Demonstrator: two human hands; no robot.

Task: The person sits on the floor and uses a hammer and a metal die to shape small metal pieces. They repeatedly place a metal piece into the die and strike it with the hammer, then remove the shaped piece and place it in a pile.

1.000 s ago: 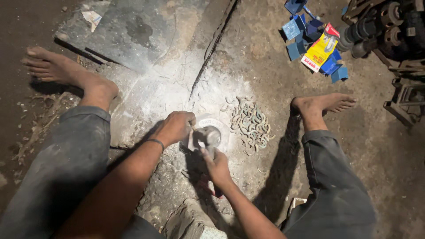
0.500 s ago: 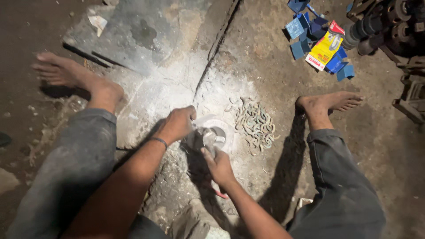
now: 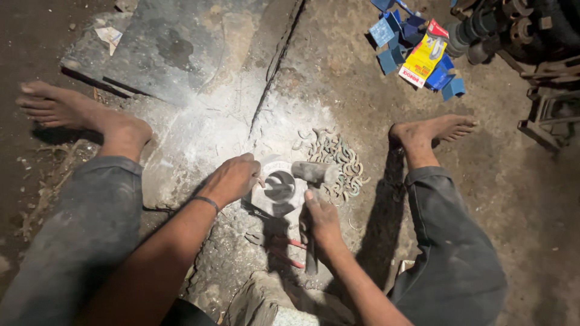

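Metal hammer (image 3: 314,181) sits clenched in the right hand (image 3: 323,220), handle running toward the person, head just beside the round ring part (image 3: 279,187). Left hand (image 3: 232,178) pinches that ring's near-left rim on the dusty floor (image 3: 205,133).

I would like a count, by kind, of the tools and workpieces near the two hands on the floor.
Hammer, held in the right hand: 1
Round metal ring, touched by the left hand: 1
Red-handled pliers on the floor: 1
Pile of small curved metal pieces, too many to count singly: 1
Total: 4
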